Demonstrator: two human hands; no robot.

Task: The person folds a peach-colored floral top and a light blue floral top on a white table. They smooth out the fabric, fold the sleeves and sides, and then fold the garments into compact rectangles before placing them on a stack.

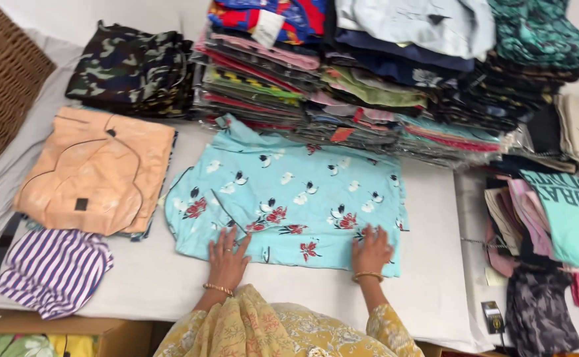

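The person wore a yellow garment printed with pale floral patterns, its sleeves ending at the forearms, and a lighter yellow scarf draped in front (softly gathered). Each wrist carried 1 gold bangle. The left hand (227, 259) bore a ring on 1 of its fingers.

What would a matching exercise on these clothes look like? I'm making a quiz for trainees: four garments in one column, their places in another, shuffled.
Things:
1. light blue floral garment
2. peach garment
3. purple-and-white striped garment
4. camouflage garment

Places:
A. far left, beside the tall stacks
B. near left corner of the white surface
C. centre, under the left hand and right hand
D. left, between the camouflage and striped pieces

Pairs: 1-C, 2-D, 3-B, 4-A
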